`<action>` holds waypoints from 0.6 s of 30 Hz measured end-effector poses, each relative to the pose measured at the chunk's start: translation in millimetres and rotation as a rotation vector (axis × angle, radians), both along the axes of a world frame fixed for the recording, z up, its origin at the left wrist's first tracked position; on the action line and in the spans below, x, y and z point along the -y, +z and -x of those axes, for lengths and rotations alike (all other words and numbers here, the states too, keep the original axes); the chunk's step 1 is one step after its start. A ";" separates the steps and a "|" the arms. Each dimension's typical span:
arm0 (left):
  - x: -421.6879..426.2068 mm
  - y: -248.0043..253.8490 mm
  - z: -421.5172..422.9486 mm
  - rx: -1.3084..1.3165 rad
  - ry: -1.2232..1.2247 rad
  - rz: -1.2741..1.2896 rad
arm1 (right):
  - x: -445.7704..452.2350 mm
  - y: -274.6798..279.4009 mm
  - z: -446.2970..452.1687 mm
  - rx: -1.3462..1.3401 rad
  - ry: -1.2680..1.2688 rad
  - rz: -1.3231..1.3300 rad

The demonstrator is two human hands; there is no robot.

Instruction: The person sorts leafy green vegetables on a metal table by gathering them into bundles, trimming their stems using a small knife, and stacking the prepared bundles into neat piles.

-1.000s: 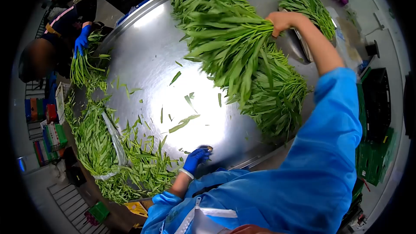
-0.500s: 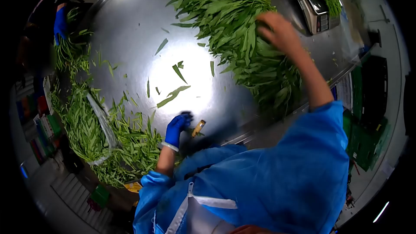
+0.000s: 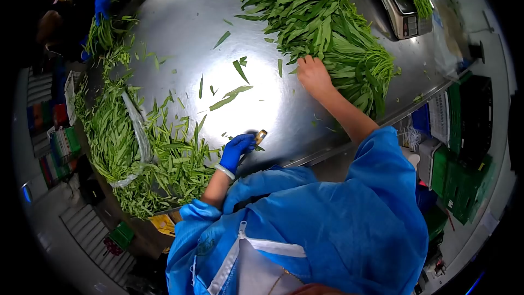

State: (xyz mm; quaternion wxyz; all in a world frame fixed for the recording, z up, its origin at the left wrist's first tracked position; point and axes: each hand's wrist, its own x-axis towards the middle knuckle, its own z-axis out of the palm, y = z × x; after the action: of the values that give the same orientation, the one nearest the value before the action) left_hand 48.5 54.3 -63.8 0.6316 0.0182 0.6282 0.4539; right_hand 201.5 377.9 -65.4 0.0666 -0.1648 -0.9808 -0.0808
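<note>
My left hand [image 3: 239, 146], in a blue glove, is low on the steel table near its front edge. Its fingers close around a small gold-brown, roll-like object [image 3: 261, 136], one end of which sticks out past the fingertips. My bare right hand [image 3: 315, 78] rests at the leaf-tip edge of a large heap of long-leaved greens [image 3: 322, 22], fingers bent and spread against the leaves. The stems of this heap point right. Loose leaves [image 3: 230, 98] lie scattered on the table between the hands and beyond.
A second, messier heap of greens [image 3: 112, 136] covers the left side, with a clear plastic strip [image 3: 136, 125] across it. A scale [image 3: 403, 19] bearing greens stands at the back right. A co-worker's blue-gloved hand [image 3: 102, 3] handles greens at the far left. Green crates [image 3: 458, 186] stand right.
My right hand has moved from the stem side of the heap to its leaf tips. My left hand has closed on the gold-brown object beside it. The view has shifted slightly.
</note>
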 end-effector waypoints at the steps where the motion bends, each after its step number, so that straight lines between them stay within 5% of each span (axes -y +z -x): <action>1: 8.9 -6.5 3.4 0.016 0.068 -0.022 | 9.1 -4.3 6.6 -0.056 -0.019 0.012; 4: 47.5 -54.0 19.2 0.163 0.177 -0.142 | 69.7 4.5 35.0 -0.222 -0.035 0.268; 8: 29.0 40.8 -5.8 0.066 0.313 -0.271 | 177.4 77.3 70.3 -0.470 0.266 0.678; 9: 52.3 -13.5 9.0 -0.046 0.218 -0.393 | 203.8 76.0 77.6 -0.431 0.333 0.726; 10: 61.1 -32.8 14.5 -0.526 0.118 -0.412 | 222.9 71.4 82.8 -0.391 0.404 0.776; 12: 76.5 -12.7 32.7 -0.011 0.427 -0.506 | 239.9 70.6 87.6 -0.549 0.526 0.891; 13: 88.1 6.4 42.5 -0.256 0.287 -0.450 | 248.1 71.4 89.9 -0.622 0.594 0.952; 15: 102.3 35.0 62.6 -0.330 0.468 -0.409 | 233.5 79.9 86.6 -0.535 0.650 0.903; 18: 136.2 88.8 102.8 -0.577 0.419 -0.227 | 205.1 41.4 75.8 -0.381 0.211 1.081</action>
State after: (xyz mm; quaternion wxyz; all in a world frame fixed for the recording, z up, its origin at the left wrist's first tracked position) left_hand -54.3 -81.8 25.0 0.3160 0.0863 0.7164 0.6161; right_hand 125.8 172.8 -24.1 0.1559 -0.0885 -0.8645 0.4696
